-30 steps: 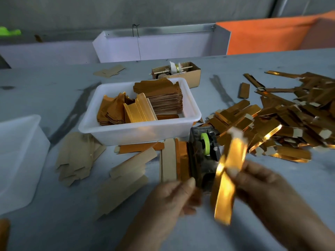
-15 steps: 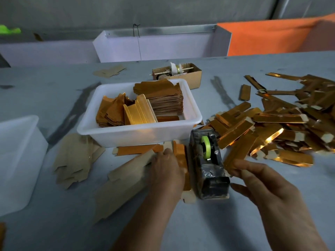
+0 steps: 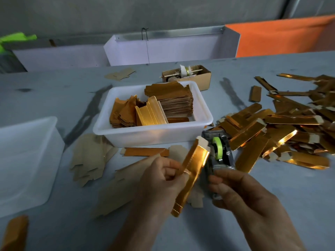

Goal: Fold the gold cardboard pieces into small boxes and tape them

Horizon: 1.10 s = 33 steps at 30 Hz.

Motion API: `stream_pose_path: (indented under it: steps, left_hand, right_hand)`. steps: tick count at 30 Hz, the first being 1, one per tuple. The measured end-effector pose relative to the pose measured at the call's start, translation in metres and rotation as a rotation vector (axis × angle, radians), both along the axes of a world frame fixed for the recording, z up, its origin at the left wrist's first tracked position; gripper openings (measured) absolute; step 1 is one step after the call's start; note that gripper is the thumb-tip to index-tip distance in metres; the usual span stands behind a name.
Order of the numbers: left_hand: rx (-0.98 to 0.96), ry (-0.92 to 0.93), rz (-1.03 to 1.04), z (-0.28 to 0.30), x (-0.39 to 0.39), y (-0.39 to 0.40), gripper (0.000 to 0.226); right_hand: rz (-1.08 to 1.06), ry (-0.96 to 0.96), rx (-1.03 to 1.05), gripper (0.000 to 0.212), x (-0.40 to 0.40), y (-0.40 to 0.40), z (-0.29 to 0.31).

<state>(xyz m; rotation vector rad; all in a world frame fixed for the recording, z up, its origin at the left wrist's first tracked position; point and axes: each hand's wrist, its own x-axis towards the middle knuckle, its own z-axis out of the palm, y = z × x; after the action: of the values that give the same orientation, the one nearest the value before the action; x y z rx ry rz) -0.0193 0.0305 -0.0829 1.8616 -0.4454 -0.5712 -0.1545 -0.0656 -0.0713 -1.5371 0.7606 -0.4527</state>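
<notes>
Fingers of the left hand [image 3: 163,175] curl round a gold cardboard piece [image 3: 192,171], pinching it near its middle so the strip stands tilted above the table [image 3: 54,87], its pale tab end uppermost and its lower end hanging free. Beside it, the right hand [image 3: 241,192] has its fingers loosely bent over the near end of the tape dispenser [image 3: 217,153]; whether they grip anything I cannot tell. The dispenser carries a green tape roll [image 3: 217,147]. Brown flat blanks [image 3: 90,160] lie fanned on the table left of the hands. Behind them a white tub [image 3: 152,134] holds stacked gold pieces, and a heap of folded gold boxes [image 3: 290,131] spreads to the right. A translucent bin [image 3: 27,156] stands at far left, and a small cardboard box [image 3: 203,77] sits behind the tub.
</notes>
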Motion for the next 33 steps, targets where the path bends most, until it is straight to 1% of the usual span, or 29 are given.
stream_pose_path:
  steps: [1, 3, 4, 5, 8, 10, 12, 14, 18, 19, 21, 23, 24, 28, 30, 32, 33]
  left_hand:
    - [-0.027, 0.049, -0.033, 0.003, -0.004, 0.003, 0.022]
    - [-0.057, 0.073, -0.092, 0.007, -0.011, 0.007, 0.024]
    - [-0.057, 0.054, -0.120, 0.009, -0.015, 0.008, 0.024]
    - [-0.056, 0.028, -0.144, 0.010, -0.018, 0.010, 0.024]
    - [-0.087, -0.009, -0.207, 0.013, -0.023, 0.013, 0.022]
    - [-0.123, 0.011, -0.233, 0.014, -0.024, 0.014, 0.027]
    - [-0.173, 0.073, -0.253, 0.014, -0.025, 0.014, 0.027]
    - [-0.185, 0.131, -0.270, 0.012, -0.027, 0.013, 0.020]
    - [-0.136, 0.248, -0.260, 0.005, -0.028, 0.010, 0.003]
    - [-0.123, 0.242, -0.264, 0.003, -0.028, 0.009, 0.009]
    - [-0.104, 0.204, -0.219, 0.002, -0.031, 0.005, 0.015]
    - [-0.077, 0.122, -0.152, 0.000, -0.034, -0.001, 0.010]
    - [-0.058, 0.078, -0.129, -0.001, -0.036, -0.003, 0.008]
    - [-0.034, -0.063, -0.164, 0.001, -0.043, -0.014, 0.010]
    - [-0.021, -0.103, -0.195, 0.002, -0.047, -0.018, 0.009]
    - [-0.019, -0.114, -0.201, 0.004, -0.048, -0.019, 0.003]
    - [-0.024, -0.102, -0.206, 0.004, -0.047, -0.020, 0.008]
  right_hand:
    - [0.017, 0.013, 0.017, 0.019, 0.004, 0.002, 0.001]
    - [0.057, 0.017, 0.073, 0.041, 0.011, 0.004, 0.002]
    - [0.043, 0.002, 0.123, 0.048, 0.014, 0.005, 0.001]
    - [0.014, -0.027, 0.179, 0.048, 0.017, 0.004, 0.001]
    - [-0.063, -0.127, 0.359, 0.038, 0.022, 0.002, 0.000]
    - [-0.068, -0.172, 0.450, 0.030, 0.022, 0.000, 0.000]
    - [-0.061, -0.206, 0.498, 0.023, 0.021, -0.001, 0.001]
    - [-0.065, -0.201, 0.474, 0.021, 0.019, -0.001, 0.000]
    - [-0.041, -0.145, 0.354, 0.025, 0.015, -0.003, -0.001]
    - [-0.039, -0.116, 0.304, 0.026, 0.013, -0.003, 0.000]
    - [-0.060, -0.081, 0.159, 0.027, 0.008, -0.010, 0.005]
    - [-0.110, -0.081, 0.044, 0.030, 0.003, -0.022, 0.010]
    - [-0.128, -0.076, 0.024, 0.031, 0.001, -0.028, 0.012]
    - [-0.052, -0.008, 0.009, 0.048, 0.001, -0.042, 0.013]
    - [-0.038, 0.016, 0.004, 0.045, 0.005, -0.041, 0.011]
    - [-0.047, -0.026, 0.026, 0.036, 0.008, -0.040, 0.008]
    - [-0.060, -0.063, 0.036, 0.031, 0.009, -0.039, 0.007]
